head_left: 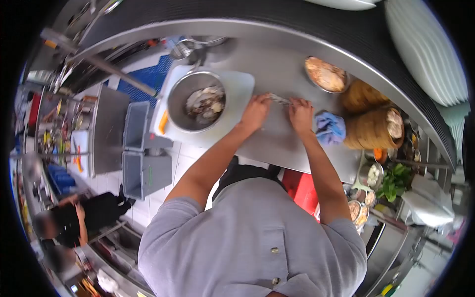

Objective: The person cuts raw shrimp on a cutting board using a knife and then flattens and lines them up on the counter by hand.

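Note:
Above the steel counter, a thin, pale grey, glistening strip stretches between my hands. Its kind is too blurred to make out. My left hand pinches the strip's left end with closed fingers. At the other end, the fingers of my right hand are closed on it too. To the left, a deep steel bowl on a white cutting board contains greyish-white and brown pieces of food. A crumpled blue cloth lies just right of my right hand.
Bamboo steamers and a bowl of orange-white food stand at the right. An orange-handled tool lies at the board's edge. A shelf with stacked plates overhangs the counter. Grey bins and another person are at left.

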`<state>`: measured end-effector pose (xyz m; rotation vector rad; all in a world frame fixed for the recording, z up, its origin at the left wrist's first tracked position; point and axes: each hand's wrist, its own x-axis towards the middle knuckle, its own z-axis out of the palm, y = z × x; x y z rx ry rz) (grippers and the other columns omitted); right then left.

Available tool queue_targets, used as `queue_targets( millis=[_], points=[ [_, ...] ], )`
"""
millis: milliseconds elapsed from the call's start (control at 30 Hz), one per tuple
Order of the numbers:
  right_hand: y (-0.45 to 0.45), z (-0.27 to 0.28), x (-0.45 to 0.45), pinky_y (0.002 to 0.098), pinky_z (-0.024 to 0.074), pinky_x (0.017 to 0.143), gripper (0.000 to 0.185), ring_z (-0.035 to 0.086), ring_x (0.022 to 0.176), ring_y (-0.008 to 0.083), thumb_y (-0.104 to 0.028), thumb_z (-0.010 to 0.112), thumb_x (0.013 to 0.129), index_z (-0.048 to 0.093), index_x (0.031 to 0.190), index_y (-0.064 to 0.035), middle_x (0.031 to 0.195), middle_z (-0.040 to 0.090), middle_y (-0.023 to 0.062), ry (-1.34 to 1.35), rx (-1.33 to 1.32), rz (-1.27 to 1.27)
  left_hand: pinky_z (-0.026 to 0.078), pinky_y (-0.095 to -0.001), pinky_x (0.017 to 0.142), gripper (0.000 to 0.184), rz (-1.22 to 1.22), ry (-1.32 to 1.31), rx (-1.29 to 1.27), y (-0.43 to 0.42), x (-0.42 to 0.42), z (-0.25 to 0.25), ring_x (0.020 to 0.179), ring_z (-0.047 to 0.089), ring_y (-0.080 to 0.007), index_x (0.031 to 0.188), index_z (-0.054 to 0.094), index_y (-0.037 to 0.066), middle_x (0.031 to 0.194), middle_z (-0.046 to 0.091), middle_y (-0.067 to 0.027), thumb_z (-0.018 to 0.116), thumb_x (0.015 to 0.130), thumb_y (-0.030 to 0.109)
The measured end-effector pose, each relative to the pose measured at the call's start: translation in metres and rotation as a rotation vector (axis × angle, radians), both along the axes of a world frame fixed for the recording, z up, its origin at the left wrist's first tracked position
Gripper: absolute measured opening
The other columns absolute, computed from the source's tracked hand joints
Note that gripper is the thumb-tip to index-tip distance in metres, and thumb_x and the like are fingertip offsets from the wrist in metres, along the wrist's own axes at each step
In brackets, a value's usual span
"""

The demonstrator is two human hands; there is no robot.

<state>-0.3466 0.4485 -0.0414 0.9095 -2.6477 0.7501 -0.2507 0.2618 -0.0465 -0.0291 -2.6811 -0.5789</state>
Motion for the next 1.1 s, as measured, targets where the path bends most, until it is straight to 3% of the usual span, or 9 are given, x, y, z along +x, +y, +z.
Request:
queue_targets(
  millis=[167, 233, 433, 633, 833, 933, 1033, 1067, 1100],
  points=[
    [-0.102, 0.075, 0.044, 0.045, 0.0522, 0.085, 0.015, 0.066, 0.091, 0.0369, -0.014, 0.072, 0.087, 0.076, 0.101, -0.0076, 0.093, 0.072, 0.012, -0.017, -0.448, 0.397, 0.054, -0.0458, 0.093, 0.021, -0.008, 0.037, 0.335, -0.002, 0.117, 0.076, 0.107, 0.066, -0.0358, 0.114, 0.068, 0.003, 0.12, 0.068, -0.0162, 0.063, 0.094, 0.009],
    [-0.151, 0.09, 0.063, 0.0437, 0.0512, 0.09, 0.014, 0.067, 0.097, 0.0348, -0.014, 0.068, 0.089, 0.075, 0.1, -0.0082, 0.097, 0.073, 0.0119, 0.007, -0.304, 0.503, 0.058, -0.0382, 0.079, 0.023, 0.093, 0.145, 0.443, -0.017, 0.148, 0.084, 0.087, 0.072, -0.0296, 0.115, 0.069, 0.004, 0.11, 0.072, -0.0135, 0.068, 0.092, 0.002],
    [-0.251, 0.077, 0.097, 0.0449, 0.0466, 0.103, 0.022, 0.065, 0.113, 0.0314, -0.014, 0.059, 0.092, 0.074, 0.108, -0.0076, 0.102, 0.073, 0.0128, 0.208, 0.471, 0.594, 0.057, -0.0317, 0.077, 0.021, 0.386, 0.271, 0.498, -0.063, 0.21, 0.117, 0.084, 0.072, -0.0221, 0.113, 0.072, 0.002, 0.105, 0.073, -0.0147, 0.07, 0.093, 0.0],
    [-0.285, 0.078, 0.092, 0.0482, 0.0487, 0.1, 0.023, 0.069, 0.112, 0.034, -0.013, 0.067, 0.089, 0.076, 0.109, -0.008, 0.111, 0.074, 0.0183, -0.113, 0.651, 0.533, 0.056, -0.0307, 0.071, 0.025, 0.511, 0.301, 0.554, -0.094, 0.242, 0.13, 0.08, 0.073, -0.02, 0.118, 0.07, 0.003, 0.096, 0.073, -0.0125, 0.07, 0.093, 0.003],
    [-0.268, 0.111, 0.083, 0.0433, 0.0551, 0.084, 0.015, 0.072, 0.092, 0.0381, -0.016, 0.072, 0.085, 0.078, 0.091, -0.004, 0.089, 0.073, 0.0233, -0.395, 0.11, 0.559, 0.055, -0.0427, 0.089, 0.05, 0.443, 0.175, 0.405, -0.134, 0.209, 0.128, 0.106, 0.068, -0.0355, 0.134, 0.061, 0.004, 0.119, 0.069, -0.0202, 0.076, 0.088, 0.016],
    [-0.224, 0.168, 0.093, 0.0387, 0.055, 0.078, 0.02, 0.073, 0.083, 0.0286, -0.017, 0.074, 0.089, 0.076, 0.101, -0.0021, 0.085, 0.074, 0.0187, -0.442, 0.032, 0.602, 0.051, -0.045, 0.097, 0.061, 0.383, 0.1, 0.328, -0.129, 0.173, 0.142, 0.113, 0.064, -0.04, 0.14, 0.056, 0.005, 0.123, 0.067, -0.022, 0.079, 0.085, 0.021],
    [-0.162, 0.206, 0.094, 0.035, 0.0552, 0.076, 0.02, 0.071, 0.081, 0.0201, -0.013, 0.072, 0.093, 0.075, 0.107, -0.0003, 0.085, 0.075, 0.014, -0.516, -0.076, 0.582, 0.052, -0.0419, 0.096, 0.064, 0.17, 0.094, 0.346, -0.125, 0.146, 0.146, 0.112, 0.065, -0.0392, 0.141, 0.054, 0.004, 0.122, 0.068, -0.0219, 0.08, 0.085, 0.024],
    [-0.14, 0.207, 0.092, 0.033, 0.0555, 0.075, 0.019, 0.07, 0.08, 0.016, -0.011, 0.07, 0.095, 0.073, 0.11, 0.0006, 0.086, 0.075, 0.0111, -0.551, -0.104, 0.557, 0.053, -0.0398, 0.094, 0.064, 0.078, -0.026, 0.616, -0.118, 0.139, 0.148, 0.106, 0.068, -0.0373, 0.141, 0.054, 0.003, 0.118, 0.07, -0.0187, 0.079, 0.087, 0.027],
    [-0.119, 0.201, 0.089, 0.033, 0.0555, 0.075, 0.019, 0.07, 0.08, 0.016, -0.011, 0.07, 0.095, 0.073, 0.11, 0.0006, 0.086, 0.075, 0.0111, -0.564, -0.104, 0.521, 0.054, -0.0339, 0.085, 0.058, -0.06, 0.022, 0.676, -0.114, 0.127, 0.133, 0.095, 0.07, -0.0273, 0.139, 0.056, 0.003, 0.111, 0.071, -0.0137, 0.077, 0.092, 0.031]
  ],
)
